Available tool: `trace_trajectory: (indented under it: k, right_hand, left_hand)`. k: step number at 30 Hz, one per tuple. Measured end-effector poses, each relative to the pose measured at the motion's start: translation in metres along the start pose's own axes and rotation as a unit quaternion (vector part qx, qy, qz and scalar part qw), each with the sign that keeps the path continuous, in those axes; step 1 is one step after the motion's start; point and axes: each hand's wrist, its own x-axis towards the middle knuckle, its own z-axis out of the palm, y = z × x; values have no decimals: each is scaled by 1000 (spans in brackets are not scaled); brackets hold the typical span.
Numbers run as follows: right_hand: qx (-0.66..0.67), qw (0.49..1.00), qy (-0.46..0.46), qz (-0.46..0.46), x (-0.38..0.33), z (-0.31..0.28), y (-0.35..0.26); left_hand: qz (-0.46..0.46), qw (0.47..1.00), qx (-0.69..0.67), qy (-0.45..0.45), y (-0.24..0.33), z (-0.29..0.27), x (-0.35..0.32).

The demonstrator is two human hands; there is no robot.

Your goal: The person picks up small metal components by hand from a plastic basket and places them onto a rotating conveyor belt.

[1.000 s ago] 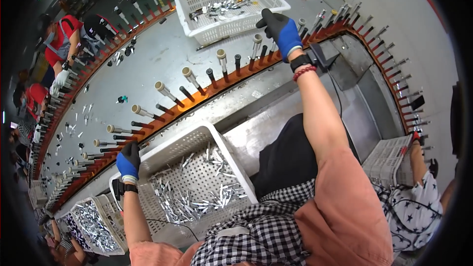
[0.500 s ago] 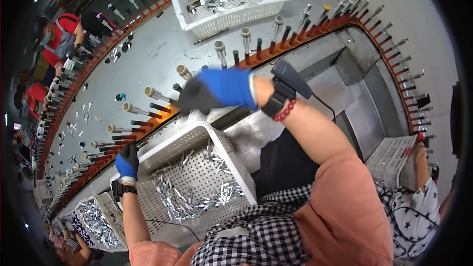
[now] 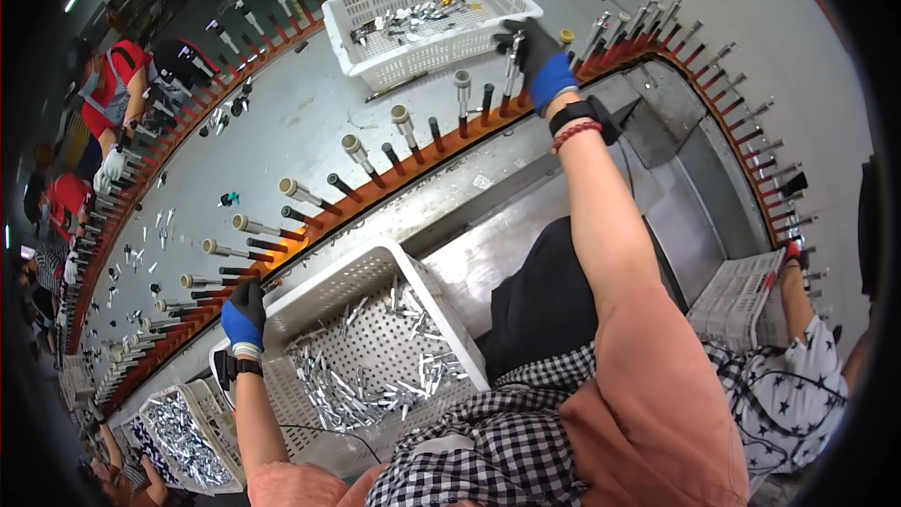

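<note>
The right hand [image 3: 537,64], in a blue and black glove, reaches far out and its fingers pinch a thin metal tube [image 3: 512,54] that stands on a peg at the orange rail [image 3: 394,190], just in front of the far white basket [image 3: 427,9] on the grey tabletop [image 3: 282,131]. The left hand [image 3: 246,314] rests with curled fingers on the rim of the near white basket [image 3: 375,272], which holds loose metal tubes.

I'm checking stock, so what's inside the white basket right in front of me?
The white perforated basket holds a loose layer of small silvery metal pieces, heaped toward its near side; the far part of its floor is mostly bare. The checked shirt covers its nearest edge.
</note>
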Motion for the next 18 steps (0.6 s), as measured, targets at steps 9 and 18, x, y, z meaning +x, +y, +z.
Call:
trace_trajectory:
  k: [9,18]
  right_hand:
    - [-222,758,-612,-39,-189,151,-144]
    - [-112,941,191,-257,-26,25,-71]
  left_hand:
    - [5,999,23,-34,9,-13,-9]
    - [18,999,29,19,-6,-13,-12]
